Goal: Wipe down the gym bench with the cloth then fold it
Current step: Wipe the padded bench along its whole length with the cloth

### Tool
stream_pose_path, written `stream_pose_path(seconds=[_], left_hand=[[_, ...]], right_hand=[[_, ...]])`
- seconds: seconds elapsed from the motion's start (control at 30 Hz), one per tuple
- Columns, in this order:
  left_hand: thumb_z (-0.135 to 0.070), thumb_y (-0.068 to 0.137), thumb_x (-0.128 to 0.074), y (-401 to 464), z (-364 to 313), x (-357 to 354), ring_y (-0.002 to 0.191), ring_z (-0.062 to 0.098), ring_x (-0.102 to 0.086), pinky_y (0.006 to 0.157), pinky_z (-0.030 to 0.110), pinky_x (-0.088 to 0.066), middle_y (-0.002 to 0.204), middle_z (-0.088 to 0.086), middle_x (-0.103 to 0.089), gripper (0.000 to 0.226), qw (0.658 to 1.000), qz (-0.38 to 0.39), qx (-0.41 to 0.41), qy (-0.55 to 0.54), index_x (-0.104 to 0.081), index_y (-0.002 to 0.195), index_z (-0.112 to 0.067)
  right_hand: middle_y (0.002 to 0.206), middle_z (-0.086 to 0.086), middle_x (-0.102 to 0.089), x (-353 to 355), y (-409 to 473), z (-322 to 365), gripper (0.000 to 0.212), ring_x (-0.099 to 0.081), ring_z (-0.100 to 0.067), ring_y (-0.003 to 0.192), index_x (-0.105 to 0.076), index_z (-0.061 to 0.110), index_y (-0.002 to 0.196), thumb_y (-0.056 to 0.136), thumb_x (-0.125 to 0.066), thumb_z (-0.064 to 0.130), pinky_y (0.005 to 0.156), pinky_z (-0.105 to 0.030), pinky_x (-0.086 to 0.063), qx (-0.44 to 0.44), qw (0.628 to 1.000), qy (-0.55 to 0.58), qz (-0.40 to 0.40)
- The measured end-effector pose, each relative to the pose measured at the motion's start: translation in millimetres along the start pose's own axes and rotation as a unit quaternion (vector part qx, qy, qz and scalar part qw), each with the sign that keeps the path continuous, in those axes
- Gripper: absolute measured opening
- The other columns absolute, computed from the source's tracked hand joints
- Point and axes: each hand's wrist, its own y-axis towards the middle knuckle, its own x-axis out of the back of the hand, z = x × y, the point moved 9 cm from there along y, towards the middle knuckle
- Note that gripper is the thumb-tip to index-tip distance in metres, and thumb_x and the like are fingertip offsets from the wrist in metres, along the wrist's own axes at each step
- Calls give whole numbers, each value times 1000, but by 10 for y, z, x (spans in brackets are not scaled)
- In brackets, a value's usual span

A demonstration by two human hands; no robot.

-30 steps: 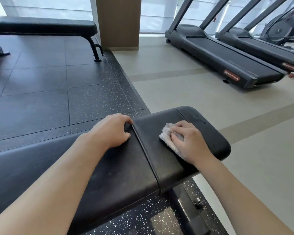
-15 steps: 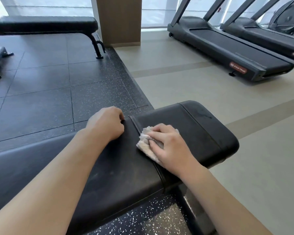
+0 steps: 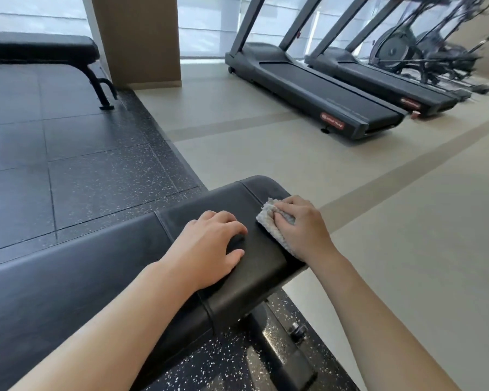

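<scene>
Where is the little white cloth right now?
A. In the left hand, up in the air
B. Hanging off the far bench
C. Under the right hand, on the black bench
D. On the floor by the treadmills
C: the cloth lies on the bench pad with the right hand pressing on it, while the left hand rests bare on the pad beside it.

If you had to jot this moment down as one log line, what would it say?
step: wiping | right hand: presses cloth on bench | left hand: rests on bench, fingers relaxed | fold: not yet done
</scene>
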Motion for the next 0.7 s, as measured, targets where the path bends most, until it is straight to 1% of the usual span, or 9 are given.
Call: stream_pose_path(seconds=[0.1, 0.2, 0.27, 0.33, 0.4, 0.47, 0.53, 0.6, 0.7], left_hand=[[-55, 93, -60, 115, -89, -63, 136, 15, -41, 110, 43, -42, 144, -20, -48, 42, 1000, 9, 6, -9, -57, 134, -46], [-59, 90, -63, 206, -98, -133, 135, 16, -39, 108, 44, -42, 144, -20, -47, 44, 999, 24, 25, -13, -59, 132, -48], [-60, 88, -65, 224, -62, -152, 135, 15, -38, 107, 44, -42, 143, -22, -47, 44, 999, 23, 32, -22, -61, 130, -49], [-61, 87, -64, 222, -43, -161, 135, 15, -38, 107, 44, -42, 143, -23, -47, 45, 999, 16, 32, -22, -61, 130, -50], [-63, 87, -64, 218, -44, -163, 134, 14, -38, 107, 44, -41, 142, -24, -47, 45, 999, 10, 33, -20, -61, 130, -50], [-64, 86, -63, 225, -51, -153, 133, 13, -38, 108, 44, -41, 142, -24, -47, 45, 999, 4, 33, -18, -61, 130, -50], [-65, 86, -63, 233, -53, -140, 133, 12, -39, 108, 44, -41, 141, -25, -47, 45, 999, 5, 33, -19, -61, 129, -51], [-66, 86, -62, 223, -45, -132, 133, 12, -39, 108, 44, -41, 140, -27, -47, 44, 999, 5, 31, -16, -60, 128, -52], [-67, 87, -60, 198, -46, -133, 136, 11, -38, 109, 45, -39, 142, -28, -46, 44, 1000, 5, 21, -16, -58, 128, -55]], right_hand=[[112, 9, -67, 94, -211, -88, 22, -57, -15, 112, -77, 19, 115, 97, -66, 17, 101, -29, -44, 7, 1000, 0, 13], [113, 15, -66, 283, -481, -247, 21, -57, -9, 113, -78, 21, 114, 97, -67, 16, 101, -19, -42, 21, 1000, 5, 5], [114, 15, -66, 313, -514, -303, 21, -58, -8, 114, -78, 22, 114, 97, -68, 16, 100, -15, -40, 29, 1000, 5, 8], [111, 13, -66, 259, -379, -302, 20, -58, -10, 111, -78, 20, 112, 96, -68, 14, 99, -16, -41, 27, 1000, 4, 11], [109, 8, -66, 143, -97, -225, 18, -59, -14, 108, -79, 17, 110, 97, -66, 13, 98, -23, -44, 33, 999, -10, 22], [110, 1, -67, -14, 291, -134, 20, -60, -20, 107, -79, 16, 112, 97, -65, 15, 98, -30, -46, 34, 998, -17, 46], [112, -6, -68, -157, 669, -57, 21, -61, -25, 109, -79, 14, 114, 97, -65, 16, 99, -34, -46, 21, 998, -12, 56], [113, -8, -69, -291, 941, 16, 22, -63, -27, 109, -79, 12, 113, 97, -66, 16, 99, -33, -46, 10, 999, 0, 54], [113, -9, -69, -373, 1062, 39, 22, -64, -25, 110, -79, 11, 113, 96, -66, 16, 98, -28, -45, 15, 998, 7, 54]])
